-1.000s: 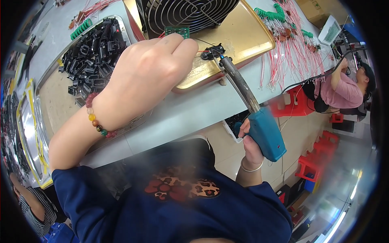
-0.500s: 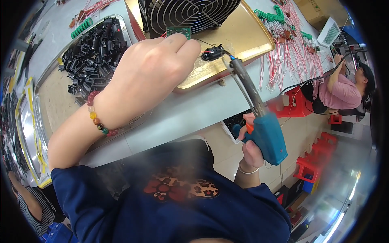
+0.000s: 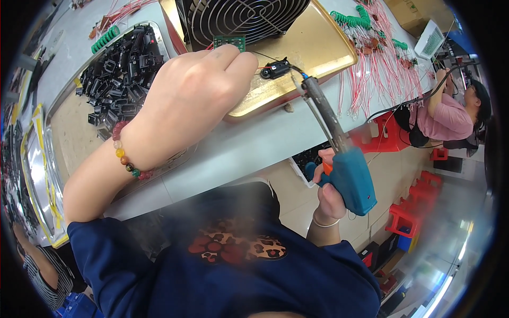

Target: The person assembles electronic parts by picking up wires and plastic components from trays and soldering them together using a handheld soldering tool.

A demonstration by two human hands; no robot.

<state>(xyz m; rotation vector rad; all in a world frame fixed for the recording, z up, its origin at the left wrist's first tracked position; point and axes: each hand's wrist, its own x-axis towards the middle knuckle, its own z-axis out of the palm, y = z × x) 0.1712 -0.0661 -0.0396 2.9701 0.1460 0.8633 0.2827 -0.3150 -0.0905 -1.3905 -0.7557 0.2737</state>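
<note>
On the tabletop [image 3: 222, 155], one tray [image 3: 328, 47] bears a fan [image 3: 260, 16], with a circuit board [image 3: 229, 42] before it and a housing [image 3: 274, 69] to the board's right. A second tray [image 3: 66, 127], holding heaped parts [image 3: 124, 69], lies to the left; wire bundles [image 3: 374, 74] lie right of the first. Stools [image 3: 403, 218] stand on the floor [image 3: 289, 188] at right.

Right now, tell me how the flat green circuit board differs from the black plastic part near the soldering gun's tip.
The green circuit board is flat and straight-edged; the black plastic part is chunkier and irregular. The board is partly hidden by the left hand; the black plastic part is mostly visible, near the tip of the teal soldering gun. Both are in front of the black fan.
</note>
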